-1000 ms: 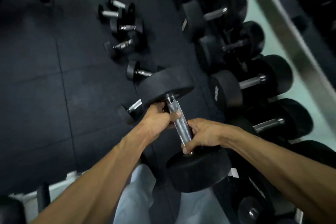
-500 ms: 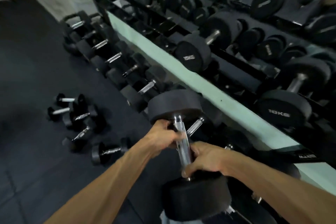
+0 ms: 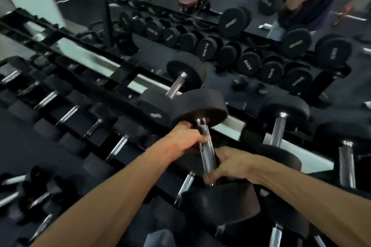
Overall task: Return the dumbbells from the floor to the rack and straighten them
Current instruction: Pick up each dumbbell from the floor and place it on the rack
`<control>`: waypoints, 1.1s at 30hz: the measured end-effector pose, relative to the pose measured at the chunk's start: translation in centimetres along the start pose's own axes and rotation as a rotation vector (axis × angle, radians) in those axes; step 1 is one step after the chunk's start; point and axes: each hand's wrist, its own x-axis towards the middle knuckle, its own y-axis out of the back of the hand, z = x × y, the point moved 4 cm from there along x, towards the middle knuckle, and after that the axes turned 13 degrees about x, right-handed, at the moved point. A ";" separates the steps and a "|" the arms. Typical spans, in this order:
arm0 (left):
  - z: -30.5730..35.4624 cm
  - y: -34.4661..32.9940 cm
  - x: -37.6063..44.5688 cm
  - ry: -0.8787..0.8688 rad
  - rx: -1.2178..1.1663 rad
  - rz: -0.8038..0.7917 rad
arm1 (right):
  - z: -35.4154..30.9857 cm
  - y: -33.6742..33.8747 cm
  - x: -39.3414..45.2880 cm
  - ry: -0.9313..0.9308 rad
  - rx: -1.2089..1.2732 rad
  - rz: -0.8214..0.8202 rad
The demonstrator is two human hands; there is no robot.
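Gripping the dumbbell (image 3: pixel 206 152) by its chrome handle, the left hand (image 3: pixel 185 136) clenches near the far head, the right hand (image 3: pixel 230 166) near the close one, above the rack (image 3: pixel 124 78).

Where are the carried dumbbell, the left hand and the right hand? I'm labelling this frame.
carried dumbbell (image 3: pixel 207 153): head view, chrome handle between the hands.
left hand (image 3: pixel 185 136): head view, back of hand.
right hand (image 3: pixel 232 164): head view, back of hand.
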 end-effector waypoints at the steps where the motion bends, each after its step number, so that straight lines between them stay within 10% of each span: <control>1: 1.1 0.0 1.5 -0.012 0.005 -0.037 | -0.5 0.8 0.6 0.000 0.011 0.031; 33: 10.3 -5.8 23.2 0.023 0.357 -0.380 | -0.5 14.7 12.1 -0.028 0.355 0.308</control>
